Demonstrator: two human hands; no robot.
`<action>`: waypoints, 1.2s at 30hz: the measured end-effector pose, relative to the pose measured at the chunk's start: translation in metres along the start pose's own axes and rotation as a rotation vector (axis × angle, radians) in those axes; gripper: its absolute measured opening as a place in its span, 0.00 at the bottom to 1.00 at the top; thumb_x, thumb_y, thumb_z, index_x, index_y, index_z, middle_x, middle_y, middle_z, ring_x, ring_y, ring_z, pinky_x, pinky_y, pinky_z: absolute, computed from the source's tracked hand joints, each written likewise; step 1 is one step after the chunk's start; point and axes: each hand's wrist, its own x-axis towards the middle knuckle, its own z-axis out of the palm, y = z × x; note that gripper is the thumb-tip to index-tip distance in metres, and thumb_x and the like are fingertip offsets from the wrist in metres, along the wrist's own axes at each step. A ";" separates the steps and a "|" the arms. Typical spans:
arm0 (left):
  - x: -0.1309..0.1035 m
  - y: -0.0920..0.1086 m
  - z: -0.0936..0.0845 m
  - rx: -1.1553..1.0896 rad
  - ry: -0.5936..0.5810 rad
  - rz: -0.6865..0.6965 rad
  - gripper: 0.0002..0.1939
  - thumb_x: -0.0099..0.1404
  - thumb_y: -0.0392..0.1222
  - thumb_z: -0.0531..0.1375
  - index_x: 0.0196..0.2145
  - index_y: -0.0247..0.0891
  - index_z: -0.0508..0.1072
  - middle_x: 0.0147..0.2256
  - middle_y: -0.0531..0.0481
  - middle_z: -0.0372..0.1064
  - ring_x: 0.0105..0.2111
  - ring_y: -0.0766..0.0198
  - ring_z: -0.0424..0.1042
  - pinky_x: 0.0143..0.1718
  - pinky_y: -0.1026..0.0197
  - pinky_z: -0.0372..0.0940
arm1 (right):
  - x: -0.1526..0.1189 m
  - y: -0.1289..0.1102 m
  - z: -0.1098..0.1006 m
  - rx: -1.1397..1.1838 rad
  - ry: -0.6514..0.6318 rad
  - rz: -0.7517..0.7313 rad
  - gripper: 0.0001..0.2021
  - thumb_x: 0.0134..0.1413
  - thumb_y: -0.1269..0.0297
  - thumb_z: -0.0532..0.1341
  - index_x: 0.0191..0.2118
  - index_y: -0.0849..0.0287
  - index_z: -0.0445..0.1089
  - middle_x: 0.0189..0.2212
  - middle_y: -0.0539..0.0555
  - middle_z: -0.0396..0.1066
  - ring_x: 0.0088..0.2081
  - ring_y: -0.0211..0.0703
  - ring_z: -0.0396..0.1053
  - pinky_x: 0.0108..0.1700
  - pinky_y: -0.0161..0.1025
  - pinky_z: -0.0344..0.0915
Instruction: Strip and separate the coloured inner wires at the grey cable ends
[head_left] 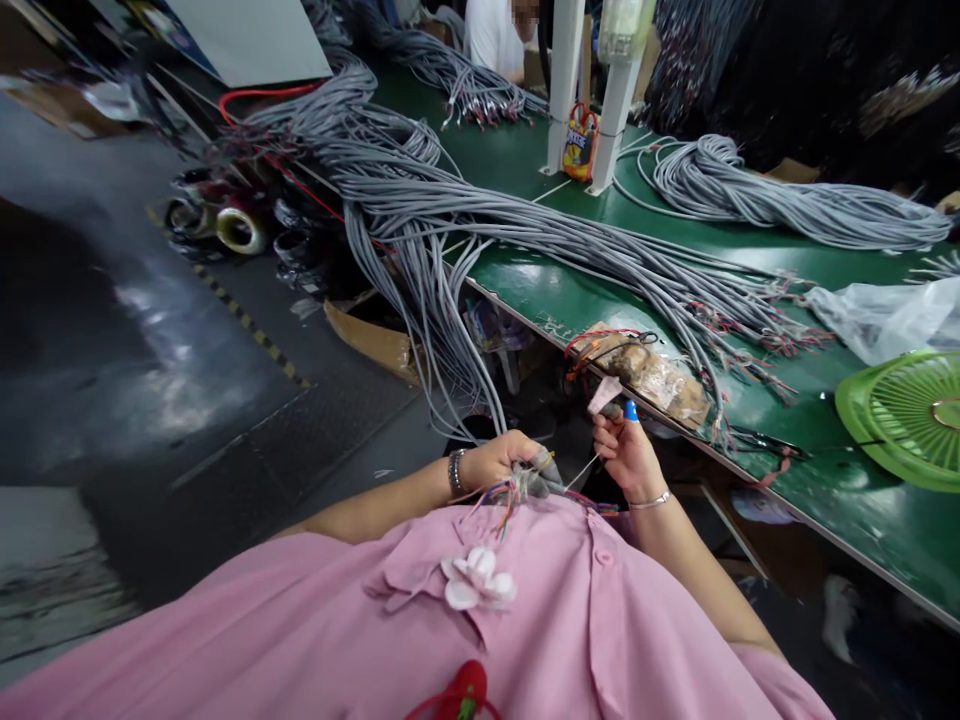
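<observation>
1. Coloured wires (507, 508): fan out at the lower centre, just in front of the pink shirt (555, 610) that fills the bottom of the frame.
2. Green table (517, 275): stretches from the top centre to the right edge.
3. Grey cables (540, 215): run in a thick swath from the upper left across the table towards the right, ending in stripped, reddish tips; partly hang over the near edge towards the centre.
4. Cable coil (750, 185): lies looped at the upper right.
5. Green fan (911, 420): sits at the right edge, near crumpled clear plastic (892, 315).
6. White posts (566, 90): stand at the top centre, with a person (491, 35) in white beyond, partly cut off.
7. Taped brown bundle (645, 375): rests on the near table edge, right of centre.
8. Left hand (529, 465): closes narrowly round the coloured wires, grey coverings on some fingers, watch (455, 472) at the wrist.
9. Right hand (626, 450): curls its fingers in, just below the taped brown bundle; meets a thin pale strand (581, 473) reaching across from the left hand; wears a blue cover (631, 410) on one digit, with a pale pink piece (604, 395) at the fingertips.
10. White flower (480, 580): shows on the shirt front, below the coloured wires.
</observation>
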 end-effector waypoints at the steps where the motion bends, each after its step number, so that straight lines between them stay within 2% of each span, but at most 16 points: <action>1: -0.004 -0.001 0.001 -0.023 0.038 -0.009 0.22 0.53 0.55 0.70 0.34 0.31 0.82 0.31 0.38 0.78 0.30 0.59 0.76 0.34 0.63 0.70 | -0.001 -0.001 0.000 -0.004 -0.001 0.008 0.18 0.49 0.47 0.68 0.31 0.58 0.68 0.26 0.48 0.67 0.16 0.26 0.42 0.14 0.25 0.39; 6: -0.010 0.001 0.000 -0.064 0.303 -0.057 0.18 0.54 0.51 0.70 0.35 0.32 0.81 0.31 0.42 0.78 0.29 0.62 0.76 0.32 0.65 0.70 | 0.002 -0.012 0.010 -0.102 -0.046 0.044 0.23 0.50 0.39 0.64 0.34 0.58 0.70 0.27 0.48 0.68 0.17 0.27 0.40 0.14 0.26 0.36; 10: 0.001 0.004 -0.004 0.043 0.365 0.015 0.18 0.54 0.50 0.71 0.35 0.32 0.80 0.30 0.44 0.77 0.28 0.65 0.73 0.30 0.66 0.68 | 0.009 -0.021 0.024 -0.202 -0.044 0.003 0.22 0.52 0.41 0.63 0.34 0.58 0.69 0.27 0.48 0.67 0.17 0.27 0.40 0.14 0.27 0.36; 14: 0.019 -0.001 -0.007 0.014 0.409 0.093 0.19 0.53 0.50 0.71 0.35 0.30 0.79 0.30 0.45 0.76 0.28 0.67 0.72 0.32 0.67 0.68 | 0.011 -0.021 0.032 -0.250 0.018 -0.088 0.21 0.49 0.46 0.68 0.27 0.60 0.66 0.18 0.44 0.56 0.17 0.27 0.42 0.15 0.26 0.37; 16: 0.027 -0.005 -0.009 -0.034 0.401 0.096 0.20 0.53 0.51 0.71 0.35 0.30 0.79 0.29 0.45 0.76 0.28 0.67 0.72 0.31 0.66 0.68 | 0.010 -0.018 0.033 -0.226 0.059 -0.087 0.23 0.47 0.44 0.69 0.25 0.60 0.64 0.17 0.42 0.53 0.17 0.27 0.42 0.15 0.26 0.37; 19: 0.037 -0.012 -0.011 -0.057 0.364 0.073 0.21 0.52 0.51 0.71 0.35 0.30 0.79 0.28 0.45 0.76 0.28 0.66 0.72 0.31 0.66 0.67 | 0.012 -0.014 0.034 -0.167 0.089 -0.067 0.24 0.45 0.42 0.69 0.25 0.60 0.65 0.18 0.43 0.54 0.17 0.26 0.43 0.14 0.26 0.38; 28: 0.052 -0.014 -0.011 0.000 0.311 0.083 0.20 0.51 0.51 0.72 0.33 0.30 0.80 0.29 0.45 0.75 0.30 0.65 0.72 0.34 0.65 0.67 | 0.015 -0.013 0.037 -0.093 0.058 -0.104 0.17 0.47 0.51 0.70 0.33 0.59 0.71 0.20 0.45 0.58 0.18 0.28 0.45 0.14 0.27 0.42; 32: 0.048 -0.012 -0.013 0.011 0.294 0.057 0.20 0.53 0.52 0.70 0.34 0.30 0.80 0.28 0.45 0.75 0.28 0.65 0.72 0.31 0.65 0.66 | 0.015 -0.009 0.036 -0.089 0.063 -0.070 0.21 0.48 0.42 0.67 0.31 0.58 0.70 0.23 0.48 0.65 0.18 0.29 0.47 0.14 0.29 0.41; 36: 0.033 -0.008 -0.014 0.144 0.230 0.035 0.18 0.55 0.51 0.69 0.35 0.31 0.80 0.28 0.44 0.76 0.28 0.65 0.72 0.31 0.66 0.66 | 0.014 -0.007 0.029 -0.074 0.053 -0.059 0.26 0.48 0.36 0.63 0.28 0.58 0.68 0.25 0.50 0.69 0.17 0.30 0.48 0.15 0.30 0.42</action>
